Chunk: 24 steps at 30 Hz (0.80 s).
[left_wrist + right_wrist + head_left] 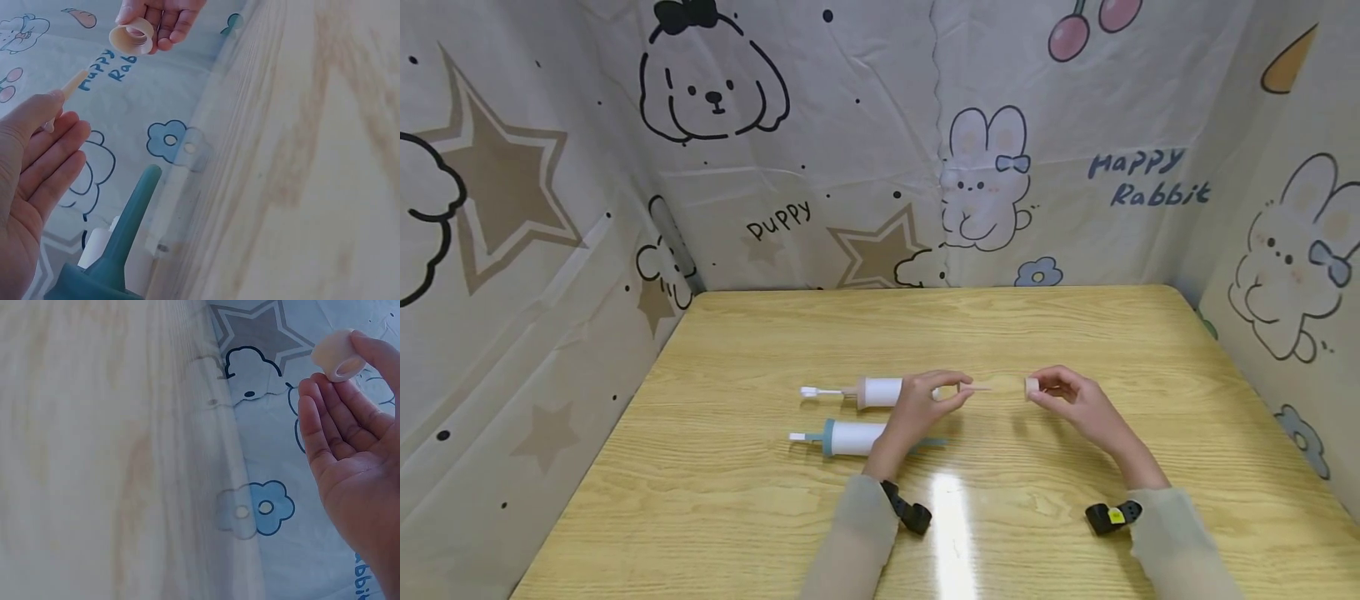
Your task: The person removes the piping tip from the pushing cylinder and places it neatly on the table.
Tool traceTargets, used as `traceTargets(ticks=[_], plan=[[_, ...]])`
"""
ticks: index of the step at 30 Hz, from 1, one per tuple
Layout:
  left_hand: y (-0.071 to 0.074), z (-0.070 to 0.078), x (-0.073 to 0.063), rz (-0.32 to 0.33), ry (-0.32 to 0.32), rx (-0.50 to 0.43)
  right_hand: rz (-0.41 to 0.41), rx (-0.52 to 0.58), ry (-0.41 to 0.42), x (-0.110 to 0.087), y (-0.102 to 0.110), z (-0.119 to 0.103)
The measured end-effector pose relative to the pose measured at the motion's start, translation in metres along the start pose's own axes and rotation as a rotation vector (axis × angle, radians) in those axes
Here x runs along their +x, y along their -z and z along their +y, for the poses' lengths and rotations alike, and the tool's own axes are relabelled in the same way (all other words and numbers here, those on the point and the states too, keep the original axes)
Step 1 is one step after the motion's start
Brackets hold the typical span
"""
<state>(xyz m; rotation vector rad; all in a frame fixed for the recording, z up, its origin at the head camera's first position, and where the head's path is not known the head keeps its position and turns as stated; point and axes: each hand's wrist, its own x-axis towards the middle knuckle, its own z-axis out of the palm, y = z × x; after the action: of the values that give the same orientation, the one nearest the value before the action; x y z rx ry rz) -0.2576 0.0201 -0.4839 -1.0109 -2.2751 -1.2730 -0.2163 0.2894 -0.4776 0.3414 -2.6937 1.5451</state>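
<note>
We pinch a slender beige tip (75, 84) in our left hand (922, 406) and a beige ring (334, 353) in our right hand (1086, 408), the two pieces apart above the table (1037, 525).
The tip's long axis runs sideways, its thin end pointing toward the ring across a gap; each piece sits between thumb and fingers of its own hand. Both look like smooth plastic, one narrow, one round and hollow. Beside our left hand, two white cylinders (855, 437) lie roughly parallel on the wood-grained surface.
</note>
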Motion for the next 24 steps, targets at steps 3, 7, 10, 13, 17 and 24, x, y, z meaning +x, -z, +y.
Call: traceTargets(ticks=[3, 7, 10, 13, 17, 24], plan=[[-0.002, 0.000, 0.000, 0.004, -0.005, -0.012, 0.005, -0.015, -0.004, -0.001, 0.003, 0.002], [-0.003, -0.002, -0.001, 0.009, 0.006, -0.007, 0.010, -0.026, -0.003, 0.000, 0.004, 0.005], [-0.003, -0.002, -0.001, 0.008, 0.019, -0.004, 0.011, -0.033, 0.004, 0.003, 0.003, 0.007], [-0.002, -0.003, -0.002, 0.001, 0.028, -0.020, 0.010, -0.051, 0.017, 0.006, 0.002, 0.008], [-0.003, -0.003, -0.002, 0.001, 0.021, -0.027, 0.012, -0.106, 0.030, 0.009, 0.003, 0.010], [-0.004, -0.003, -0.002, 0.010, 0.007, 0.005, -0.025, -0.238, 0.047, 0.016, 0.006, 0.012]])
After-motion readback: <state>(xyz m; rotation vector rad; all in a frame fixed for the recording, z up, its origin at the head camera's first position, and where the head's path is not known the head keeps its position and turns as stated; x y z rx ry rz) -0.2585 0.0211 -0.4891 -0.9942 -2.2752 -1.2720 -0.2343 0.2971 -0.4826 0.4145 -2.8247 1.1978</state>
